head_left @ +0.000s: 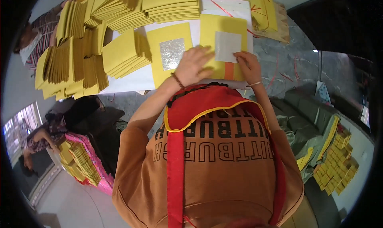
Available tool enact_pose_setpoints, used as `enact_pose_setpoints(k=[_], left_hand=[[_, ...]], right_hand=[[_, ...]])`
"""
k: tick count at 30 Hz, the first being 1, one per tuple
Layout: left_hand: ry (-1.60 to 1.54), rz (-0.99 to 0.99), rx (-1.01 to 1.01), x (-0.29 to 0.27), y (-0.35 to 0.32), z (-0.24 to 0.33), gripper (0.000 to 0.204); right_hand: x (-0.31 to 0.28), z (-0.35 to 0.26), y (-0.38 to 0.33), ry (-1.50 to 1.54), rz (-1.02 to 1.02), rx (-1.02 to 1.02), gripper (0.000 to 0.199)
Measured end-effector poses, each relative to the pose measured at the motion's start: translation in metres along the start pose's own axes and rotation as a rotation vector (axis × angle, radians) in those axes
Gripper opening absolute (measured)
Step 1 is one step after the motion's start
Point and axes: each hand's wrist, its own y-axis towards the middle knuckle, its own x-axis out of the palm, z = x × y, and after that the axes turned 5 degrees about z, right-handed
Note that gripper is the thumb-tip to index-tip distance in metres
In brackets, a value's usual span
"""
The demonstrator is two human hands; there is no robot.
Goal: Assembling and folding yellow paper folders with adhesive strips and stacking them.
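Two yellow paper pieces lie side by side on the white-covered table in front of me. The left yellow paper [153, 48] bears a shiny silver square [172, 54]. On the right yellow paper [207, 24] are a pale whitish square sheet [228, 44] and an orange strip [229, 70] below it. My left hand [194, 66] is open, fingers spread across the neighbouring edges of both papers. At the pale sheet's lower right side, my right hand [249, 66] is closed, its fingertips pinched together at the sheet's edge.
Stacks of folded yellow paper [171, 4] crowd the table's far and left parts. A tied yellow bundle [265, 10] sits beyond its right edge. People are at left, one beside a pink-edged container [93, 158] of yellow bundles. More yellow bundles [337, 164] are piled at right.
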Motion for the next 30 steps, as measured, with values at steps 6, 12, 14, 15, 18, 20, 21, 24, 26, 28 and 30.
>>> enact_pose_setpoints(k=[6,12,14,15,18,20,21,24,26,28,30], left_hand=[[0.242,-0.262,0.319,0.015,0.013,0.018,0.050],[-0.178,-0.247,0.172,0.025,0.007,0.000,0.018],[-0.244,-0.217,-0.011,0.023,0.015,0.003,0.017],[-0.245,-0.217,-0.009,0.021,0.018,0.004,0.017],[-0.290,-0.231,-0.096,0.018,0.019,0.006,0.017],[-0.351,-0.243,-0.194,0.018,0.018,0.004,0.017],[-0.352,-0.241,-0.195,0.018,0.018,0.004,0.017],[-0.389,-0.249,-0.247,0.019,0.018,0.004,0.020],[-0.388,-0.260,-0.298,0.021,0.018,0.003,0.020],[-0.390,-0.261,-0.330,0.023,0.018,0.000,0.021],[-0.391,-0.261,-0.362,0.025,0.017,-0.003,0.021]], right_hand=[[-0.003,0.005,-0.001,0.147,-0.024,0.108,0.015],[-0.003,0.020,-0.001,0.413,-0.049,0.278,0.023],[-0.005,0.019,0.001,0.466,-0.060,0.299,0.027],[-0.006,0.018,0.001,0.480,-0.065,0.314,0.030],[-0.007,0.014,0.001,0.526,-0.070,0.352,0.033],[-0.007,0.013,0.001,0.555,-0.074,0.378,0.033],[-0.007,0.013,0.001,0.551,-0.084,0.379,0.034],[-0.005,0.017,-0.001,0.570,-0.083,0.396,0.034],[-0.006,0.018,-0.001,0.593,-0.076,0.412,0.033],[-0.009,0.018,0.000,0.601,-0.095,0.331,0.035],[-0.011,0.018,-0.003,0.719,-0.107,0.370,0.031]])
